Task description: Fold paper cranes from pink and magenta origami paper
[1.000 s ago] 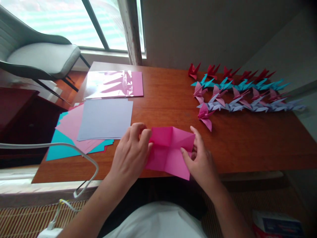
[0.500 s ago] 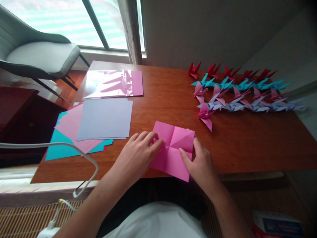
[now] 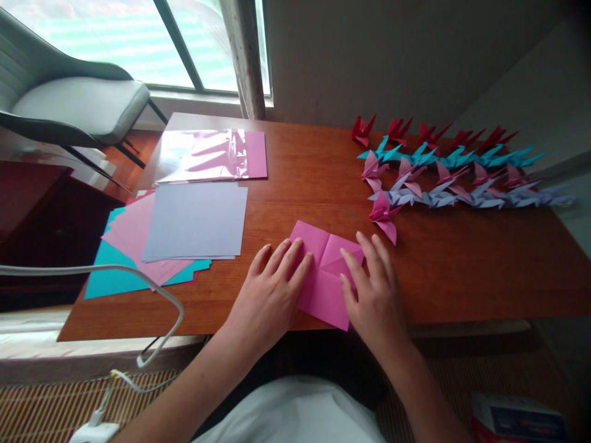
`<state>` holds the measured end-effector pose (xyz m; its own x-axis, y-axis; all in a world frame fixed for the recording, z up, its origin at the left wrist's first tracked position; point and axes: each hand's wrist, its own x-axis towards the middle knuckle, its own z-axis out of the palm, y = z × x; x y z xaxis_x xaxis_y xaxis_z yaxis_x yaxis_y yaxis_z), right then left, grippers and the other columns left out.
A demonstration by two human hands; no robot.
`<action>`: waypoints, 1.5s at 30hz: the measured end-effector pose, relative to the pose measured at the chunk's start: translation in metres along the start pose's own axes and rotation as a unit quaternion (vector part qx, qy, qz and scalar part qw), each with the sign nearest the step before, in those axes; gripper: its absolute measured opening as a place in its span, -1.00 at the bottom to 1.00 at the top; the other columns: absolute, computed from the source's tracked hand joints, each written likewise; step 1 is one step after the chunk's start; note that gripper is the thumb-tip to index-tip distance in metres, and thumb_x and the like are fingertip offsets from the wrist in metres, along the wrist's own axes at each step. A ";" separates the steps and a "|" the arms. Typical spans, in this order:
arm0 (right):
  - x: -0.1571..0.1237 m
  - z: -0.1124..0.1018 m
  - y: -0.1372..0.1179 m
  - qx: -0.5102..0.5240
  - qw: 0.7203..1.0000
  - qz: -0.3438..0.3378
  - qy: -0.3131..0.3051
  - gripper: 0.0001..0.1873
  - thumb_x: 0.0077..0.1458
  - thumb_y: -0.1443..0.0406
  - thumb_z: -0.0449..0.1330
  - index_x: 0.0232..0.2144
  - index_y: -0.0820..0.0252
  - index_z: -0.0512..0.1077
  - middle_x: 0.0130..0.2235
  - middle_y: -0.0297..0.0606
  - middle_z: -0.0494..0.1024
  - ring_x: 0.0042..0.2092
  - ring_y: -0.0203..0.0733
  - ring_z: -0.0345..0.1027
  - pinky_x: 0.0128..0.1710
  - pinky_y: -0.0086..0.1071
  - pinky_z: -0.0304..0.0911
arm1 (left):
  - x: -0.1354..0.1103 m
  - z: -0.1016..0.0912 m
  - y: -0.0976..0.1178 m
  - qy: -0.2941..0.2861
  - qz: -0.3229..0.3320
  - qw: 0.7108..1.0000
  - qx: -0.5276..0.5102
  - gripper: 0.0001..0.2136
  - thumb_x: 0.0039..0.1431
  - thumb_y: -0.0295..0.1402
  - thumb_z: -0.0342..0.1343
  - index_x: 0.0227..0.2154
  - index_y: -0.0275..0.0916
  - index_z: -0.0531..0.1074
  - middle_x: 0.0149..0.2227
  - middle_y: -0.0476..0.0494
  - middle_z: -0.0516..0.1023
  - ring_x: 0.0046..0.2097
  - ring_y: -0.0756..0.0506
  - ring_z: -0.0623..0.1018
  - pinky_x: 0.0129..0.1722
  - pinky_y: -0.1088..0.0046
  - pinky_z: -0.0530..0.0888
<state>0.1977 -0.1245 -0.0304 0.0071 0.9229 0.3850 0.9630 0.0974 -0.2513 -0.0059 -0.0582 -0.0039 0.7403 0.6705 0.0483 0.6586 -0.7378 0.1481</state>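
Wooden counter (image 3: 305,166); window (image 3: 115,37) beyond its far-left corner, chair (image 3: 83,107) off the left edge. Pink sheet (image 3: 325,298) at near edge, beneath both hands: left hand (image 3: 272,289) fingers spread on it, right hand (image 3: 376,298) fingers loosely curved, neither clenched. Sheet cross-creased, unfolded.

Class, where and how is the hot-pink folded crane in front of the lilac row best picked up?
Probably pinch the hot-pink crane by its near wing, coming from the person's side of the table: that thin wing points toward the person, while the lilac row stands close behind.
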 end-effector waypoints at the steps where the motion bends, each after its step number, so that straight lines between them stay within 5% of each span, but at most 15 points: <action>1: -0.001 0.000 -0.001 0.003 1.000 -0.017 -0.018 -0.50 0.24 0.43 0.11 0.21 0.12 0.32 0.35 0.01 0.25 0.40 0.20 0.01 0.28 0.22 0.15 | 0.000 0.000 0.000 -0.001 -0.002 1.000 -0.004 -0.49 0.28 -0.45 0.02 0.30 -0.22 0.26 0.40 -0.31 0.21 0.40 -0.34 0.20 0.34 -0.03 0.17; 5: 0.000 0.000 -0.006 0.039 0.997 -0.040 -0.057 -0.66 0.29 0.37 0.10 0.08 0.19 0.44 0.21 -0.01 0.46 0.29 0.10 0.25 0.29 0.12 0.17 | 0.004 -0.003 0.001 0.008 -0.010 1.000 -0.022 -0.56 0.30 -0.39 0.02 0.23 -0.26 0.33 0.36 -0.34 0.27 0.37 -0.36 0.25 0.33 -0.02 0.19; 11: -0.001 0.000 -0.008 0.070 0.996 -0.018 -0.042 -0.68 0.28 0.26 0.17 0.07 0.15 0.45 0.16 -0.02 0.50 0.22 0.10 0.31 0.22 0.07 0.26 | 0.018 -0.001 -0.001 0.052 -0.031 0.998 -0.021 -0.72 0.38 -0.25 -0.01 0.01 -0.27 0.45 0.20 -0.34 0.46 0.24 -0.35 0.40 0.19 0.02 0.34; 18: 0.005 0.000 0.007 0.069 0.996 0.063 0.002 -0.52 0.28 0.20 0.17 0.20 0.18 0.32 0.11 0.00 0.51 0.14 0.12 0.34 0.15 0.04 0.29 | 0.025 -0.002 -0.010 0.037 -0.009 0.999 -0.001 -0.60 0.39 -0.20 -0.04 0.17 -0.31 0.34 0.26 -0.38 0.38 0.23 -0.37 0.36 0.16 -0.01 0.31; 27: 0.015 0.000 0.012 0.085 0.988 0.127 -0.003 -0.63 0.24 0.20 0.20 0.05 0.24 0.45 -0.10 -0.04 0.58 -0.06 0.10 0.43 0.01 -0.01 0.37 | 0.037 -0.005 -0.021 0.025 -0.008 0.999 0.029 -0.65 0.39 -0.16 -0.02 0.11 -0.19 0.42 0.20 -0.34 0.42 0.13 -0.34 0.43 0.02 0.05 0.36; 34: 0.017 0.001 0.014 0.105 0.985 0.133 -0.007 -0.69 0.21 0.28 0.23 0.00 0.21 0.46 -0.11 -0.07 0.60 -0.12 0.06 0.47 -0.06 -0.06 0.39 | 0.044 -0.011 -0.025 0.019 -0.058 0.997 0.037 -0.37 0.24 0.04 0.10 0.23 -0.30 0.33 0.27 -0.46 0.31 0.19 -0.43 0.33 0.06 -0.02 0.31; 41: 0.021 -0.002 0.011 0.173 0.975 0.137 -0.001 -0.84 0.17 0.39 0.24 -0.17 0.15 0.47 -0.24 -0.23 0.56 -0.21 -0.09 0.43 -0.20 -0.22 0.39 | 0.048 -0.012 -0.030 -0.006 -0.061 0.997 0.055 -0.26 0.23 0.14 0.03 0.32 -0.27 0.23 0.29 -0.47 0.27 0.22 -0.43 0.28 0.08 -0.02 0.26; 45: 0.022 -0.001 0.008 0.169 0.982 0.085 0.019 -0.87 0.22 0.42 0.20 -0.18 0.18 0.49 -0.18 -0.18 0.58 -0.13 -0.09 0.44 -0.09 -0.21 0.39 | 0.049 -0.013 -0.030 -0.021 -0.052 0.995 0.080 -0.24 0.26 0.16 -0.04 0.34 -0.30 0.18 0.32 -0.47 0.25 0.23 -0.43 0.26 0.05 -0.03 0.26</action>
<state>0.2060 -0.1037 -0.0227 0.1758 0.9226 0.3433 0.8022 0.0678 -0.5931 0.0086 -0.0023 0.0066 0.6691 0.7432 -0.0003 0.7431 -0.6691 -0.0101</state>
